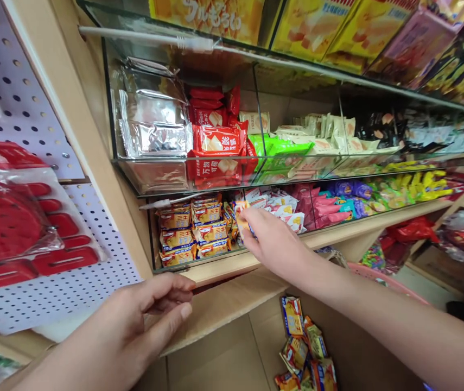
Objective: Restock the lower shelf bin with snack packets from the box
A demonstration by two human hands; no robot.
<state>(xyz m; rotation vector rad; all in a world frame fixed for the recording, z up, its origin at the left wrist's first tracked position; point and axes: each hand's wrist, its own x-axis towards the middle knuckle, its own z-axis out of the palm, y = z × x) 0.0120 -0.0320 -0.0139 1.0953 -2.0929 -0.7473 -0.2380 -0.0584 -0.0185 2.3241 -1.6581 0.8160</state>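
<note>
My right hand [270, 233] reaches into the bottom shelf bin and pinches a small orange-and-white snack packet [240, 208]. Just left of it are neat stacks of gold-and-blue biscuit packets [211, 233], with more of them partly hidden behind my fingers. White packets [284, 203] lie loosely on the other side of the hand. My left hand [146, 317] hovers in front of the shelf edge, its fingers loosely curved with a gap to the thumb and nothing between them. Below, more gold-and-blue packets [294, 353] lie in an open cardboard box [215, 353].
Glass dividers and a glass front [223, 168] enclose the upper bin, which holds silver packets [154, 138], red packets [219, 141] and green packets [283, 149]. A pegboard [105, 239] with red packaged goods [7, 217] flanks the left. A pink basket [386, 277] stands at right.
</note>
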